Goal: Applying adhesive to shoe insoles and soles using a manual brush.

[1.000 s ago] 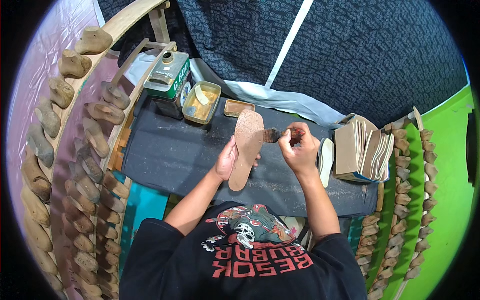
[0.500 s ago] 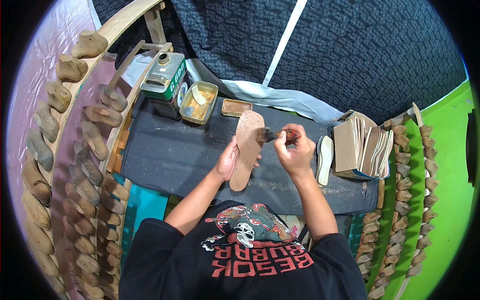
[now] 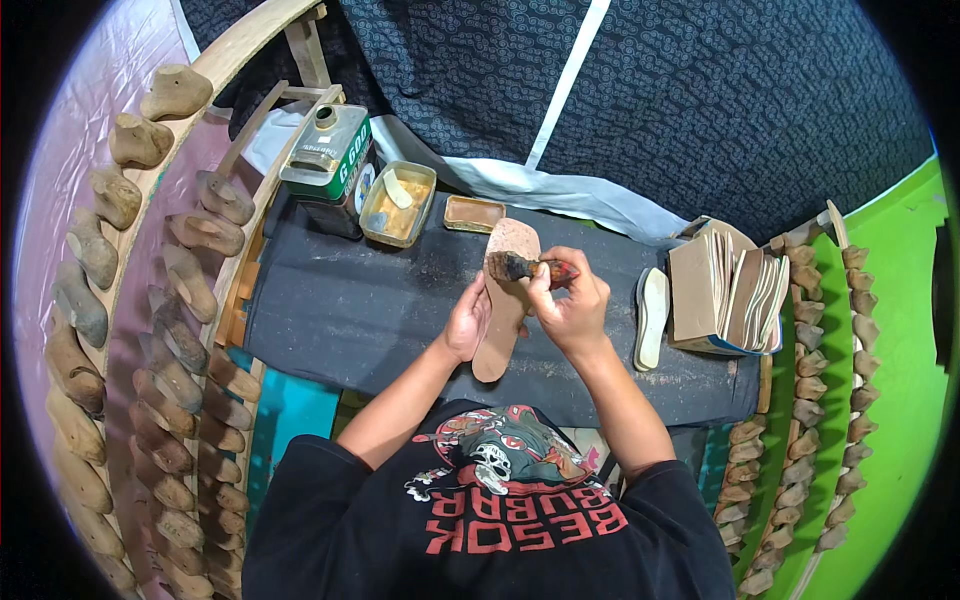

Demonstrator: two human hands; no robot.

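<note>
My left hand is closed around the edges of a brown shoe insole, holding it up over the dark-covered table with its wider end pointing away from me. My right hand grips a brush by its dark, red-speckled handle. The brush's dark bristles lie against the upper part of the insole, near its left edge. Just beyond the insole stands a small open tin with brown contents. To the right of my right hand, a pale insole lies on the table.
A green and silver metal can and an open container with a pale piece in it stand at the back left. A box of insoles is at the right. Racks of wooden shoe lasts flank both sides of the table.
The brush has moved left across the insole with my right hand. My left hand has tilted the insole so its far end leans further right.
</note>
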